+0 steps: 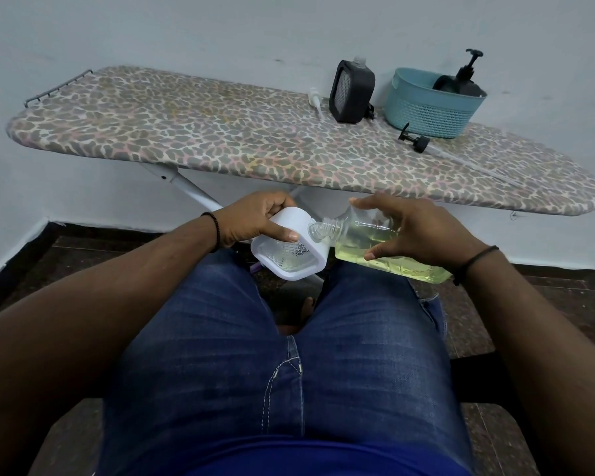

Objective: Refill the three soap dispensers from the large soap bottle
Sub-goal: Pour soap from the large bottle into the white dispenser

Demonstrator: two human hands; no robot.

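Item: refill in progress, white dispenser.

Step in hand: the person, sitting before the ironing board [220, 146], is pouring from the large soap bottle [385, 249] into the white dispenser [289, 249]. Both are being held over the lap, near the viewer, below the board's near edge. By my judgement this is one of three fills; whether the black ones are done cannot be told.

Left hand [255, 221]: it is gripping the white dispenser from its left side, thumb lying across the clear mesh-patterned face, fingers wrapping the far top. The dispenser is tilting, its opening turning right toward the bottle.

Right hand [416, 231]: it is clasping the bottle from above, fingers spreading over the body, thumb on the near side. The bottle is lying almost level, neck pointing left and meeting the dispenser's opening. Yellow-green soap is pooling along its lower side; no flow in the neck can be made out.

Next move, as judged: the bottle's base needs raising further, neck kept on the opening, to avoid spilling onto the jeans [289, 372].

Elsewhere, far right on the board: a black dispenser [351, 87], uncapped; a black pump head [414, 139] and a white pump [315, 99] lying loose; a teal basket [426, 108] holding a black pump dispenser [461, 80].
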